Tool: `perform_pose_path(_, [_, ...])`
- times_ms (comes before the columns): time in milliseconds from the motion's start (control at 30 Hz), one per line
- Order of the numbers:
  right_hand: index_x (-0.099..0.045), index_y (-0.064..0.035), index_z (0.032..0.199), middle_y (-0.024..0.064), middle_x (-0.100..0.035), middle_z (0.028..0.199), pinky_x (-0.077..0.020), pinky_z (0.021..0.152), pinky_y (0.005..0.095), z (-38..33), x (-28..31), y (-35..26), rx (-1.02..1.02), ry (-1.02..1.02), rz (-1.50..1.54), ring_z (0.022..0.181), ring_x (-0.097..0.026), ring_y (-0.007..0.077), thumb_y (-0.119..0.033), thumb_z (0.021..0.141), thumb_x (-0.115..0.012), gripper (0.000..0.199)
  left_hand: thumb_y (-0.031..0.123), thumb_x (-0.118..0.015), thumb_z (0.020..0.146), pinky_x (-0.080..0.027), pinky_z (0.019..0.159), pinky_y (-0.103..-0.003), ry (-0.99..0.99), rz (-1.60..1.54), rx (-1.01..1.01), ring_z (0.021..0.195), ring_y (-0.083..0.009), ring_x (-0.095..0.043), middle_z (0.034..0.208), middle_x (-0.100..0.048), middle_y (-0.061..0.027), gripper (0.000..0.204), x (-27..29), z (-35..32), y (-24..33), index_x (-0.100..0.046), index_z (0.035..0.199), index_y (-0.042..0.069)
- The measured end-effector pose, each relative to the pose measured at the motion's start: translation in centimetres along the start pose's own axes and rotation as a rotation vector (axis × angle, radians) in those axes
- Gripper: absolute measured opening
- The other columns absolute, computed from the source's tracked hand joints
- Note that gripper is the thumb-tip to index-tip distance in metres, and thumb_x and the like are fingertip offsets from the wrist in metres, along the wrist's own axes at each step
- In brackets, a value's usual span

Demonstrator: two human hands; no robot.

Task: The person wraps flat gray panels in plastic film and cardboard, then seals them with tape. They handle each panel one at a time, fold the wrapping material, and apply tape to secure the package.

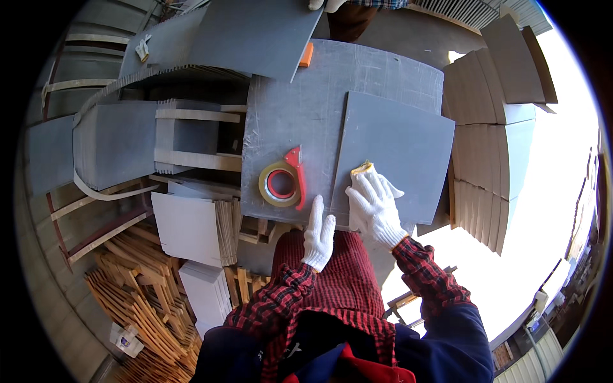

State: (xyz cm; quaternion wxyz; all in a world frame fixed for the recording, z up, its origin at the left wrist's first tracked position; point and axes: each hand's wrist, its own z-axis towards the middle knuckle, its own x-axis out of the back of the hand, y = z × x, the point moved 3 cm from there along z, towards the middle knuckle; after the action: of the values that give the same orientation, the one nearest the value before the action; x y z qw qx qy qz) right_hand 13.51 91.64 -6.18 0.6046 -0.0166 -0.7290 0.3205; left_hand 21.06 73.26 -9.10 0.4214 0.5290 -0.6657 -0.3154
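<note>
On the grey worktable (290, 112) lies a flat grey panel (402, 137), toward the right. My right hand (377, 210), in a white knit glove, presses a bunched white cloth with a yellow edge (363, 167) onto that panel; it looks like a folded glove, mostly covered by my fingers. My left hand (318, 236), also gloved, hovers by the table's near edge with fingers stretched out and nothing in it. Left of the panel rests a red tape dispenser (295, 175) with a roll of clear yellowish tape, apart from both hands.
Across the table, another person's gloved hand (327, 5) is at a large grey sheet (255, 35). An orange block (307, 55) sits beside that sheet. Stacked grey panels (124, 134) stand left, above wooden strips (140, 293). Cardboard stacks (479, 153) rise at the right.
</note>
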Motion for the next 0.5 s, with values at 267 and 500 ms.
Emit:
perform_pose_path(267, [-0.055,-0.0051,0.14,0.0178,-0.046,0.154,-0.0278,0.119,0.0524,11.7,-3.4,2.8,0.262,0.133,0.037,0.149,-0.034,0.0361,-0.036,0.09,-0.067,0.06,0.029,-0.04,0.111,-0.025,0.123,-0.038,-0.065,-0.269,0.131,0.152,-0.0306,-0.028,0.165,-0.027,-0.021,0.062,-1.4,-0.2,-0.1,-0.018,0.161,-0.001])
perform_pose_path(500, [-0.051,-0.006,0.144,0.0159,-0.045,0.154,-0.0249,0.121,0.0525,10.6,3.9,14.8,-0.011,0.325,-0.214,0.147,-0.034,0.037,-0.039,0.095,-0.063,0.06,0.032,-0.036,0.112,-0.02,0.124,-0.038,-0.079,-0.299,0.181,0.154,-0.0285,-0.023,0.166,-0.023,-0.0185,0.062,-2.4,0.1,0.3,-0.015,0.162,0.001])
